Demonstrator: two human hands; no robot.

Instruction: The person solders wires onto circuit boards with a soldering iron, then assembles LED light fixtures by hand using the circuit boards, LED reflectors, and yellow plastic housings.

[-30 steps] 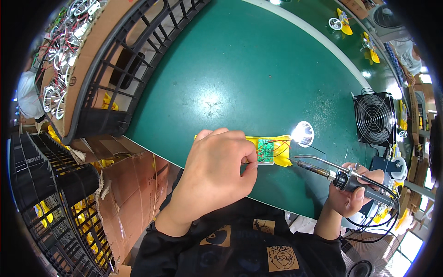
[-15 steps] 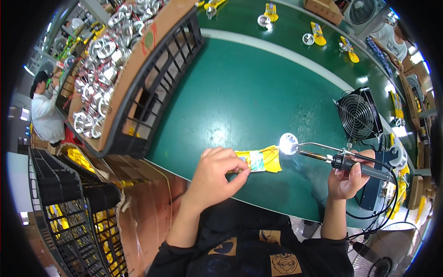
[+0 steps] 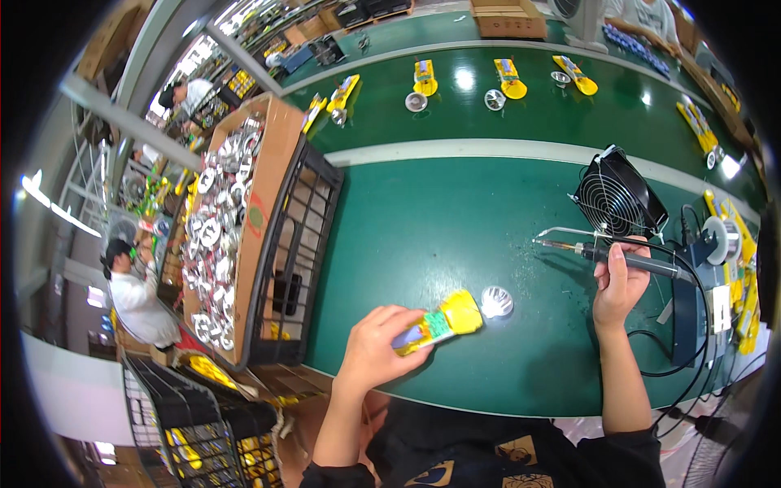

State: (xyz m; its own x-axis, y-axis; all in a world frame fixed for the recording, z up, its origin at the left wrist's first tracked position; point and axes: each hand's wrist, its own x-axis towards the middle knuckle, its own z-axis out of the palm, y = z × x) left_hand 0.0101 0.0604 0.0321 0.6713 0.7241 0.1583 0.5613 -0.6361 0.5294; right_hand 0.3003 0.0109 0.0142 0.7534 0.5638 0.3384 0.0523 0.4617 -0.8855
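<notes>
My left hand (image 3: 379, 348) is closed round the back part of a yellow plastic flashlight housing (image 3: 463, 312). A green circuit board (image 3: 438, 324) shows in the housing beside my fingers. Right by the housing's wide end sits a shiny round reflector cup (image 3: 497, 302) on the bench; whether a wire joins the two cannot be made out. In my right hand (image 3: 621, 286) is a soldering iron (image 3: 599, 254) with a thin metal feed tube along its top. Its tip points left, over the bench, well apart from the reflector and the housing.
A black fan (image 3: 620, 195) stands behind my right hand, near a solder spool (image 3: 722, 241) and a blue box (image 3: 690, 313). At left, a black crate (image 3: 303, 244) holds a carton of reflectors (image 3: 213, 232). Several yellow housings lie on the far green belt (image 3: 464, 106). Co-workers sit beyond.
The soldering iron has moved away from the reflector. My left hand has gone from a pinch at the housing's end to a grip round it, and the housing is turned. The view has shifted.
</notes>
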